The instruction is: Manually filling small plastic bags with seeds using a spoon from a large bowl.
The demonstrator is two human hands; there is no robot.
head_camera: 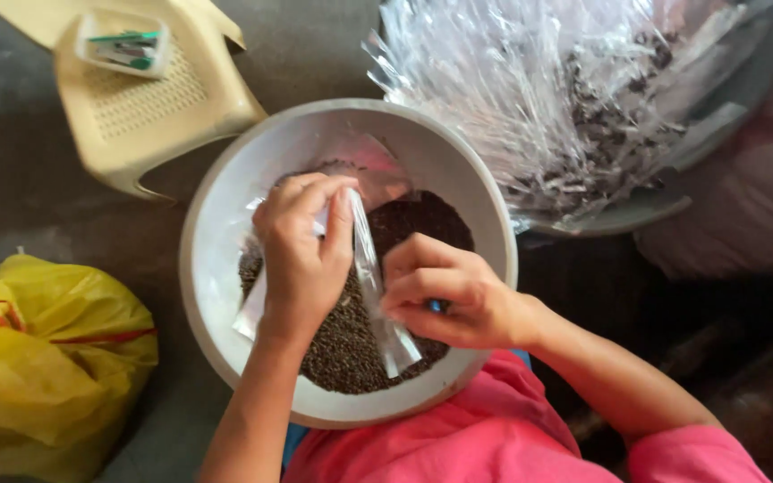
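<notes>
Over the white bowl (225, 224) of dark seeds (351, 349), our left hand (301, 255) pinches the upper end of a clear plastic bag (373, 286). Our right hand (445, 291) is closed on its lower part. The bag's long axis runs from upper left toward us, lower right.

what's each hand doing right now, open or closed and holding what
Left hand: closed, gripping a small clear plastic bag.
Right hand: closed, fingers curled; holds something blue, cannot tell what.
</notes>
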